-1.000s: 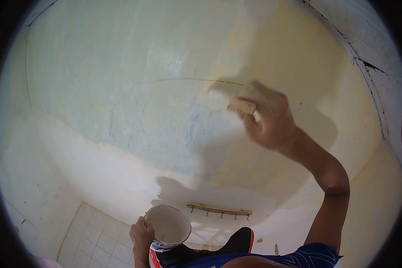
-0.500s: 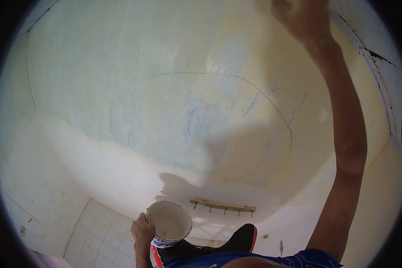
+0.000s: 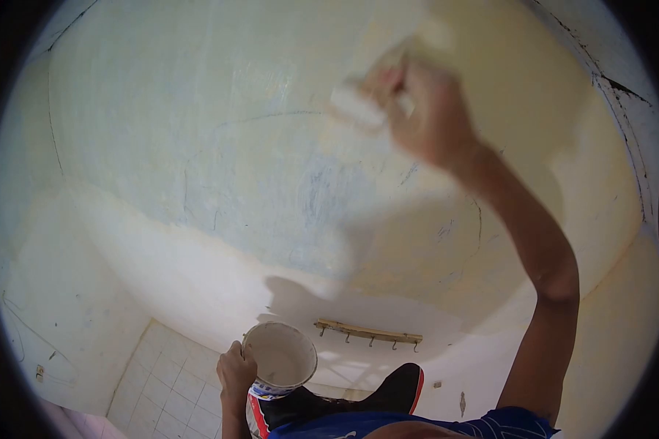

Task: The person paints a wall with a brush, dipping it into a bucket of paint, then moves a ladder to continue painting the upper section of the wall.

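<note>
My left hand (image 3: 237, 368) grips the rim of a paint bucket (image 3: 280, 354) at the lower middle of the head view. The bucket is tilted toward me, its inside is whitish, and a printed label shows low on its side. In front of the wall (image 3: 271, 175), my raised right hand (image 3: 432, 110) is closed around a paintbrush (image 3: 359, 107), whose white end points left. Both are smeared by motion, and whether the brush touches the wall cannot be made out. The wall is patchy pale green and yellow above, white below, with a shiny wet-looking patch left of the brush.
A wooden rail with several metal hooks (image 3: 370, 334) is fixed to the lower wall, right of the bucket. White floor tiles (image 3: 170, 380) show at lower left. A dark crack (image 3: 622, 89) runs along the upper right edge. My legs in dark trousers (image 3: 388, 391) are below.
My right hand has swung down and to the left from the upper right edge, bringing the paintbrush into view. The left hand and bucket have stayed nearly in place.
</note>
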{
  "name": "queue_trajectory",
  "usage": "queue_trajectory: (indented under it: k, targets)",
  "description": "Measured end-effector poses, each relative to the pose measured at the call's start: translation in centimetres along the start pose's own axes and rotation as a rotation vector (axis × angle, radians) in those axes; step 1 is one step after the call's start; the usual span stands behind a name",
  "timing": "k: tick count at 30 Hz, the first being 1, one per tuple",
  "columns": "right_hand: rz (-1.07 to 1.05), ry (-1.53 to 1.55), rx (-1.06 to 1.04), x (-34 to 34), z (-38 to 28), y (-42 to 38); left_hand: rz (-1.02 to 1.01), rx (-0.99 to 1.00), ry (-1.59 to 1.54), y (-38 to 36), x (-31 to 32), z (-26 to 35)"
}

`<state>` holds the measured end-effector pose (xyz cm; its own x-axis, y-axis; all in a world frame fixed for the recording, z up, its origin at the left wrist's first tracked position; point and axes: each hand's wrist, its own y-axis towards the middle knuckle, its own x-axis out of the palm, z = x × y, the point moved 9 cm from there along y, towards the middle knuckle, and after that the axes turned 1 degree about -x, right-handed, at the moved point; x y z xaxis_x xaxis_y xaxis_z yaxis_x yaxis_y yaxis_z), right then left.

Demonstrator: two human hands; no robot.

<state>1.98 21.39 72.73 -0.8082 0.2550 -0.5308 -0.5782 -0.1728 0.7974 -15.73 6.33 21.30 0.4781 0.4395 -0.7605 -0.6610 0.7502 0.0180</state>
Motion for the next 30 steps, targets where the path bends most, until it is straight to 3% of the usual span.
queue_trajectory:
  k: [2, 5, 6, 7, 8, 10, 11, 12, 14, 17, 19, 20, 22, 23, 25, 26, 29, 30]
  targets:
    - [0.128, -0.217, -0.084, -3.8, 0.4, 4.1, 0.008, -0.002, 0.000, 0.1, -0.1, 0.0]
    - [0.107, -0.328, -0.151, -7.1, 0.4, 10.0, 0.001, 0.002, 0.008, 0.0, 0.0, -0.1]
    - [0.162, -0.445, -0.354, -7.1, -0.9, 10.3, 0.015, 0.007, 0.005, -0.1, 0.1, -0.1]
    - [0.217, -0.561, -0.560, -6.8, -2.3, 9.8, 0.030, 0.013, 0.000, 0.0, 0.0, -0.1]
    - [0.175, -0.682, -0.593, -5.7, -3.1, 9.2, 0.033, 0.013, -0.002, 0.0, 0.0, 0.0]
    - [-0.014, -0.674, -0.408, -2.2, -1.6, 7.6, 0.028, 0.001, -0.004, 0.0, 0.0, 0.0]
    - [0.008, -0.834, -0.567, -0.1, -1.1, 4.0, 0.024, 0.001, -0.004, -0.1, 0.0, 0.1]
    - [0.044, -0.775, -0.652, 1.5, -1.6, 1.8, 0.016, -0.001, -0.009, -0.1, -0.1, 0.3]
    - [0.059, -0.819, -0.662, 4.7, -4.2, -2.4, 0.011, -0.003, -0.016, 0.0, -0.3, 0.4]
    - [0.022, -0.657, -0.485, 5.9, -8.2, -5.5, -0.002, 0.010, 0.002, -0.1, -0.3, 0.5]
    - [-0.440, -0.006, 0.157, 7.4, -4.9, -5.1, -0.005, 0.010, 0.011, -0.1, -0.3, 0.6]
    - [-0.362, 0.172, 0.320, 6.9, -2.8, -4.8, -0.001, 0.013, 0.012, -0.1, -0.3, 0.5]
    - [-0.205, -0.001, 0.180, 3.7, -0.3, -1.7, 0.001, 0.014, 0.023, 0.0, 0.0, 0.3]
    - [-0.176, -0.051, 0.252, 1.8, 1.2, 0.1, 0.005, 0.016, 0.020, 0.0, -0.1, 0.3]
    - [0.084, -0.009, 0.113, -2.8, 1.5, 4.2, -0.002, -0.005, 0.009, 0.0, -0.3, 0.4]
    - [0.117, -0.251, -0.022, -4.8, 1.6, 6.2, -0.002, -0.006, 0.007, 0.0, -0.2, 0.5]
    - [0.218, -0.221, -0.103, -8.4, 0.7, 10.4, -0.006, -0.006, 0.013, -0.1, -0.1, 0.5]
    - [0.260, -0.505, -0.299, -8.2, -1.2, 10.3, 0.000, -0.003, 0.008, -0.1, -0.1, 0.7]
